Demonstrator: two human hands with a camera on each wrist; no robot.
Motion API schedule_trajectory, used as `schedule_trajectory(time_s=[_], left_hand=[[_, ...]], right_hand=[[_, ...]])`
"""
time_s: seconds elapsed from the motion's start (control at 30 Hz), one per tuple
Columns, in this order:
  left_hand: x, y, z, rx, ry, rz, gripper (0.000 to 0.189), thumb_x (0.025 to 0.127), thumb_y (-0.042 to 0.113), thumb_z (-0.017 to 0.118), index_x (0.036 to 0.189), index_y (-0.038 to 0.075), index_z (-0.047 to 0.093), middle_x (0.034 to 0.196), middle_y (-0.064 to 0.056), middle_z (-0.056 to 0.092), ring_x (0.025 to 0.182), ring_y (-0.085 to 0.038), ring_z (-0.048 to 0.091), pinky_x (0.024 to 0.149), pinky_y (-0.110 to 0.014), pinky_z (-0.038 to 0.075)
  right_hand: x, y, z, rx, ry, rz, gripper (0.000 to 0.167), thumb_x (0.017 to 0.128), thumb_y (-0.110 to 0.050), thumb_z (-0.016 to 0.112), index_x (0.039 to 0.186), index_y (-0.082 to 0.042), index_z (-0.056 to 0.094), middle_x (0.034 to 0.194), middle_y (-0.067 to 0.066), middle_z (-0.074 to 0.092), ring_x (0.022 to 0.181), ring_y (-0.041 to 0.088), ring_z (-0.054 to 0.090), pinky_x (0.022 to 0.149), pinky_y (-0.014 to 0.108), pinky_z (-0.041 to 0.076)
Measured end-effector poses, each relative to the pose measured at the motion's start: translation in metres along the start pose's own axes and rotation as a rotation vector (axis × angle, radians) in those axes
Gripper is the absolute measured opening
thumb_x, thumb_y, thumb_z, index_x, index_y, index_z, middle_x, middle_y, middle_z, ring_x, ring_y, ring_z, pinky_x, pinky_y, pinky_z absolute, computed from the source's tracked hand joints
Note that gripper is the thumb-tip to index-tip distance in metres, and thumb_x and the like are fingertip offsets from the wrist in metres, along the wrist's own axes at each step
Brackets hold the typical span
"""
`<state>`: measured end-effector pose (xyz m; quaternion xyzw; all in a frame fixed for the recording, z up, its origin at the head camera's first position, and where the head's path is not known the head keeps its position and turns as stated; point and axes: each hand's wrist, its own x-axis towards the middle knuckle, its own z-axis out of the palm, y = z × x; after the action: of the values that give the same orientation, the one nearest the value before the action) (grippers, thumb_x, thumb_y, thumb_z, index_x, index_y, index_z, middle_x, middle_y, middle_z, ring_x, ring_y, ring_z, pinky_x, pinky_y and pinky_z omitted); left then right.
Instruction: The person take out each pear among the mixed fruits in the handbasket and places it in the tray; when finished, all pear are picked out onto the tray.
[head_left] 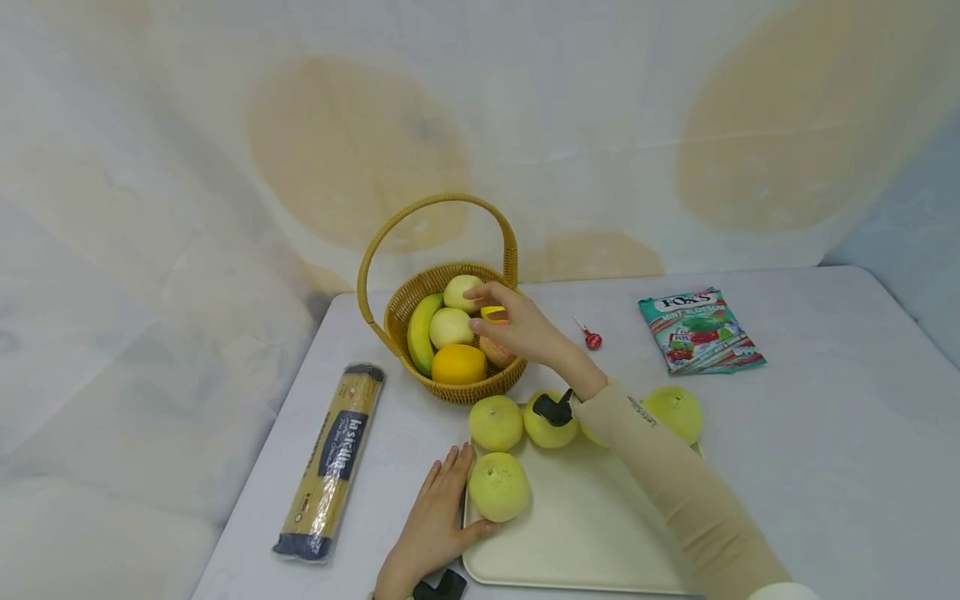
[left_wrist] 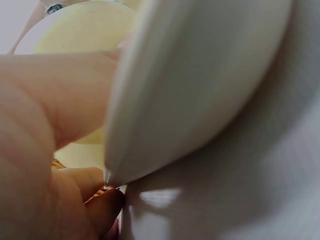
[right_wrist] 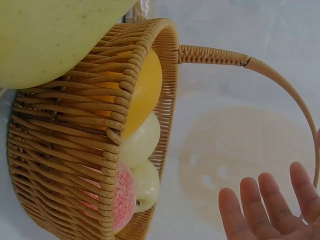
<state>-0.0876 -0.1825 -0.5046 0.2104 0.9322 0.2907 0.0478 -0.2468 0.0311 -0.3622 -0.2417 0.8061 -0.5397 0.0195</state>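
My right hand [head_left: 517, 325] hovers over the right side of a wicker basket [head_left: 397, 321] with fingers spread, holding nothing. Its straight fingers also appear beside the handle [right_wrist: 215, 54] in the right wrist view. Inside the basket are a banana [head_left: 422, 333], an orange [head_left: 459, 364], pale green round fruits [head_left: 451, 327] and a pink, peach-like fruit [right_wrist: 124, 195]. My left hand [head_left: 435, 529] rests against the left edge of a cream tray [head_left: 577, 525], fingers straight along its outside, thumb across the rim. Beside that thumb sits a yellow-green round fruit [head_left: 498, 487].
More yellow-green fruits [head_left: 495, 423] line the tray's far edge, some partly behind my right forearm. A pasta pack [head_left: 333, 467] lies on the left. Right of the basket are a red lollipop [head_left: 592, 340] and green candy bags [head_left: 701, 332]. A patterned cloth hangs behind the table.
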Motion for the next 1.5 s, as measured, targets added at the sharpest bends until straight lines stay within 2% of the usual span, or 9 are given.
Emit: schedule_trajectory(time_s=[0.3,0.4,0.57,0.83,1.23,1.5], left_hand=[[0.000,-0.001,0.000,0.004,0.010,0.009,0.101,0.077,0.057,0.070,0.151,0.001,0.029,0.157,-0.014,0.033,0.147,-0.033,0.026,0.121,-0.051,0.015],[0.000,-0.001,0.000,0.007,0.012,0.009,0.102,0.077,0.058,0.070,0.151,0.002,0.029,0.157,-0.013,0.033,0.147,-0.033,0.026,0.121,-0.051,0.015],[0.001,-0.001,0.000,0.003,0.007,0.001,0.102,0.077,0.057,0.071,0.151,0.003,0.029,0.158,-0.011,0.032,0.148,-0.032,0.026,0.120,-0.052,0.016],[0.001,-0.001,-0.001,0.012,-0.001,0.010,0.102,0.077,0.058,0.070,0.152,0.002,0.028,0.157,-0.013,0.032,0.147,-0.033,0.026,0.121,-0.052,0.016],[0.001,-0.002,0.000,0.023,0.009,0.011,0.103,0.077,0.060,0.069,0.151,0.001,0.028,0.156,-0.015,0.034,0.147,-0.033,0.027,0.120,-0.050,0.015],[0.001,-0.001,0.002,0.036,0.015,0.016,0.102,0.077,0.060,0.069,0.151,0.001,0.030,0.156,-0.014,0.035,0.147,-0.033,0.028,0.120,-0.049,0.015]], right_hand=[[0.012,0.003,0.001,0.050,0.009,0.027,0.041,0.095,-0.013,0.059,0.134,-0.003,0.049,0.140,0.013,0.051,0.131,0.031,0.048,0.111,0.048,0.042],[0.015,0.003,0.000,0.054,0.008,0.047,0.042,0.096,-0.014,0.059,0.135,-0.005,0.049,0.141,0.011,0.050,0.132,0.029,0.047,0.111,0.047,0.042],[0.019,0.001,-0.002,0.042,0.011,0.069,0.041,0.097,-0.017,0.059,0.136,-0.008,0.049,0.142,0.009,0.051,0.132,0.028,0.047,0.110,0.043,0.043],[0.025,-0.002,-0.002,0.014,0.001,0.101,0.041,0.098,-0.024,0.057,0.136,-0.013,0.049,0.142,0.007,0.050,0.132,0.027,0.047,0.107,0.044,0.045],[0.038,0.004,0.001,0.051,-0.016,0.121,0.048,0.098,-0.029,0.057,0.140,-0.010,0.044,0.144,0.008,0.047,0.133,0.028,0.045,0.111,0.044,0.041],[0.043,0.008,0.006,0.002,-0.039,0.152,0.048,0.097,-0.035,0.056,0.139,-0.012,0.047,0.144,0.008,0.047,0.135,0.030,0.045,0.111,0.044,0.041]])
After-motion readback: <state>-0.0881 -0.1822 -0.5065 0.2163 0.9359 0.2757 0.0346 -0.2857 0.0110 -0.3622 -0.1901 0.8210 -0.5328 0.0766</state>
